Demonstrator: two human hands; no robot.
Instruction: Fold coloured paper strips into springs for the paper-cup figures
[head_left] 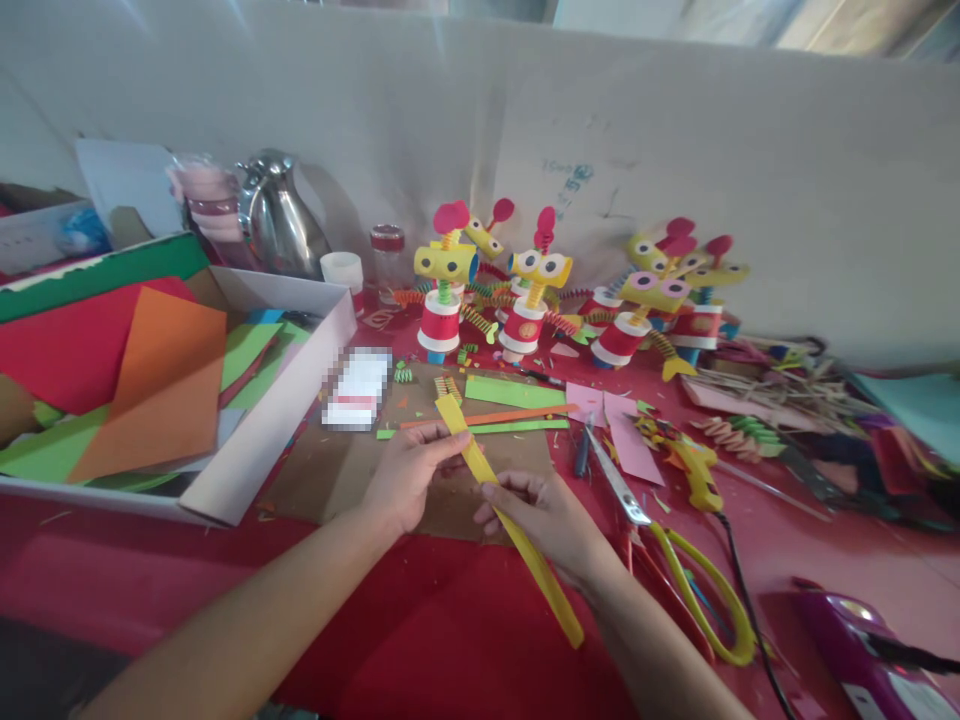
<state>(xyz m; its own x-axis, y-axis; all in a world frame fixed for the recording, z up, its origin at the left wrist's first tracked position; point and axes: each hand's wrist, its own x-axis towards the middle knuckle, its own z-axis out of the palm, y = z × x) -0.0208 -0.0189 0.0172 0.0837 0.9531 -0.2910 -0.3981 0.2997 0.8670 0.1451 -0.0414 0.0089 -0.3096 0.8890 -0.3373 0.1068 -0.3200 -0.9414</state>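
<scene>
Nearest: two bare forearms reach in over the red desk (420, 630).

Far left: a white box (255, 440) holds loose coloured paper with an orange sheet (161, 380) on top. It is probably stock, parked beside the left arm.

Left hand (409, 475): grip closed, thumb over fingers, pinching the yellow paper strip (480, 460) near its upper end.

Right hand (547, 520): grip closed on the same strip lower down. The free tail slants past the wrist toward the camera. The two pinch points hold the span between them straight and lifted just off the brown cardboard (330, 470), apparently to control a limp strip.

Centre back: paper-cup figures (525, 300) stand in a row by the wall, seemingly set out of the way.

Right: scissors (616, 483) lie with their handles toward the person, with a glue gun (701, 480) just beside them. Both are near the right hand.
</scene>
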